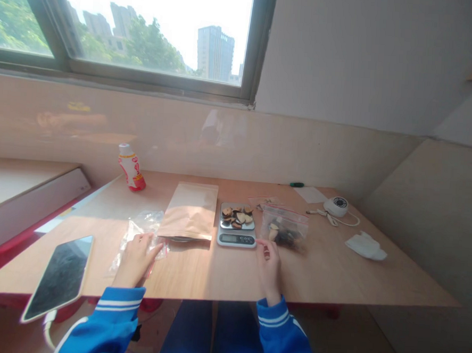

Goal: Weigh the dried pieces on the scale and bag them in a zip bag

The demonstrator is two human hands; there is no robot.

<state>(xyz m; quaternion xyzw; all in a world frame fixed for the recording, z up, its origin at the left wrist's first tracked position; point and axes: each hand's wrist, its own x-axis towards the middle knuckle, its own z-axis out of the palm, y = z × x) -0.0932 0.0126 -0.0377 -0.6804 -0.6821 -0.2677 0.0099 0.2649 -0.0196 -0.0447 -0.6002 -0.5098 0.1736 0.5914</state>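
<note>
My left hand (135,258) rests on a crumpled clear plastic bag (131,228), with thumb and fingers apart. My right hand (269,264) has curled fingers, and its fingertips are at the lower right corner of a small digital kitchen scale (237,241). On the scale's metal plate lie several dried, dark-edged slices (236,217), perhaps mushroom; the display digits are too small to read. Left of the scale is a brown kraft paper pouch (189,211), lying flat with its opening toward me. A clear zip bag (286,230) with dark and pale dried pieces lies just beyond my right hand.
Behind the zip bag lies another small clear bag (264,201). A bottle (131,167) stands at the back left; a phone (59,277) with a cable overhangs the front edge. To the right are a white round device (336,206), paper (310,195), a green object (297,185) and tissue (365,246).
</note>
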